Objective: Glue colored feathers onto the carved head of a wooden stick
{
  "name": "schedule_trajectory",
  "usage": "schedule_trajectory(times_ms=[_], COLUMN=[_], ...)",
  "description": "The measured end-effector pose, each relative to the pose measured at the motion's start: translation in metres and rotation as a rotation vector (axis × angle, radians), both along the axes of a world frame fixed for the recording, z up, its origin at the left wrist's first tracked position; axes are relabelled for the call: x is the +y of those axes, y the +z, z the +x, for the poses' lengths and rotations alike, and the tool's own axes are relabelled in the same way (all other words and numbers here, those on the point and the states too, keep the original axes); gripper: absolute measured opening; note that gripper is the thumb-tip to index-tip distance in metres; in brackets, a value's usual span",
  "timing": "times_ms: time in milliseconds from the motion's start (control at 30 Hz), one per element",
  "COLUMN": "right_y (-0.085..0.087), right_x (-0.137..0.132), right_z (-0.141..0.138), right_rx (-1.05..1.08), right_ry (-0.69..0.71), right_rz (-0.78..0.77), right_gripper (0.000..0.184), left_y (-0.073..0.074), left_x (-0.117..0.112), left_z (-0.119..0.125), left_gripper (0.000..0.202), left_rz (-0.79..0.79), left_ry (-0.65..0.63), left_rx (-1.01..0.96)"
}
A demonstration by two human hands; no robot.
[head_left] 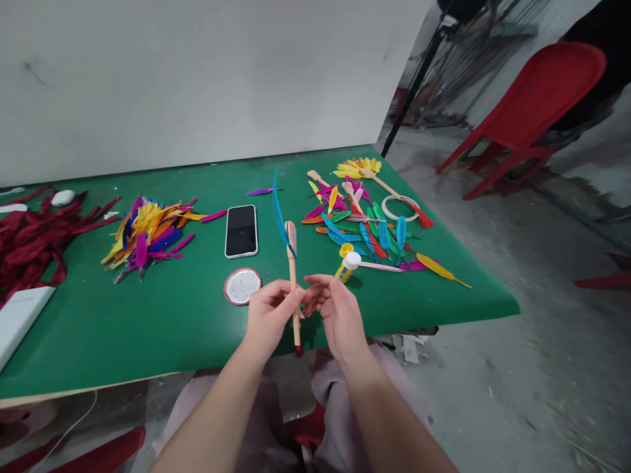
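Note:
A pale wooden fan handle stands nearly upright over the table's front edge, its wide head at the top and a bit of red at its lower end. My left hand pinches it mid-length between thumb and fingers. One blue feather rests against the head and sticks up past it. Just right of the handle is my right hand, fingers loosely bent and apart, with nothing visible in them. Its fingertips come close to the left hand's; whether they touch is unclear. Behind it stands a yellow glue bottle with a white cap.
On the green table lie a phone, a round lid, a feather pile and dark red strips. Loose feathers, a yellow feather fan and a white ring lie right. A red chair stands beyond.

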State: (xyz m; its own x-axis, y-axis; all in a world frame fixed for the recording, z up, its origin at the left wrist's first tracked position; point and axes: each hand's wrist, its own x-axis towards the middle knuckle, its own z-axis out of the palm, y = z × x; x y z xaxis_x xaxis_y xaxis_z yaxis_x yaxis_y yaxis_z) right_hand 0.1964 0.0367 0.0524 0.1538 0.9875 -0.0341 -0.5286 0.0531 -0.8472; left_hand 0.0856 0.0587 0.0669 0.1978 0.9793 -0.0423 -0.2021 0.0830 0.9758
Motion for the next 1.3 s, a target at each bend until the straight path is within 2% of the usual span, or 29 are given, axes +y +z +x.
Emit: schedule_trajectory(times_ms=[200,300,367,433,500,533,567,633,733,900,967,1033,1100,1167,1300], right_y=[0.006,0.016,0.022,0.025,0.023,0.021,0.019,0.014,0.01,0.007,0.005,0.005,0.005,0.006,0.01], right_x=[-0.002,-0.007,-0.009,-0.006,0.001,0.006,0.012,0.024,0.043,0.068,0.074,0.078,0.079,0.078,0.071], right_z=[-0.001,0.015,0.04,0.076,0.117,0.137,0.155,0.182,0.202,0.201,0.198,0.195,0.193,0.193,0.191], right_rx=[-0.014,-0.072,-0.202,-0.39,-0.641,-0.835,-1.074,-1.222,-1.428,-1.655,-1.711,-1.754,-1.784,-1.802,-1.789], right_ry=[0.009,-0.013,-0.162,-0.478,-0.797,-0.862,-0.838,-0.753,-0.609,-0.443,-0.388,-0.341,-0.321,-0.337,-0.482], right_rz=[-0.006,0.063,0.078,0.035,-0.033,-0.088,-0.168,-0.202,-0.249,-0.357,-0.372,-0.371,-0.37,-0.377,-0.402], right_gripper=[0.035,0.033,0.027,0.022,0.027,0.032,0.037,0.031,0.022,0.04,0.036,0.024,0.017,0.018,0.022], left_y=[-0.005,-0.007,-0.007,-0.005,-0.003,-0.003,-0.002,-0.001,-0.002,-0.003,-0.003,-0.004,-0.006,-0.008,-0.01], left_x=[0.001,0.001,0.002,0.002,0.002,0.001,0.001,0.002,0.003,0.005,0.005,0.005,0.005,0.004,0.003], left_z=[-0.004,-0.005,-0.005,-0.004,-0.004,-0.004,-0.003,-0.003,-0.001,0.003,0.004,0.004,0.003,0.001,-0.001], left_gripper=[0.028,0.027,0.028,0.029,0.029,0.029,0.029,0.029,0.029,0.03,0.03,0.03,0.03,0.03,0.03], left_rz=[-0.037,-0.049,-0.051,-0.042,-0.034,-0.03,-0.025,-0.009,0.012,0.026,0.028,0.034,0.039,0.042,0.023], left_ry=[-0.016,0.021,0.039,0.044,0.037,0.035,0.038,0.056,0.081,0.08,0.075,0.068,0.058,0.042,0.007], left_rx=[-0.021,-0.009,-0.008,-0.02,-0.024,-0.018,-0.009,0.013,0.034,0.094,0.105,0.116,0.134,0.152,0.172])
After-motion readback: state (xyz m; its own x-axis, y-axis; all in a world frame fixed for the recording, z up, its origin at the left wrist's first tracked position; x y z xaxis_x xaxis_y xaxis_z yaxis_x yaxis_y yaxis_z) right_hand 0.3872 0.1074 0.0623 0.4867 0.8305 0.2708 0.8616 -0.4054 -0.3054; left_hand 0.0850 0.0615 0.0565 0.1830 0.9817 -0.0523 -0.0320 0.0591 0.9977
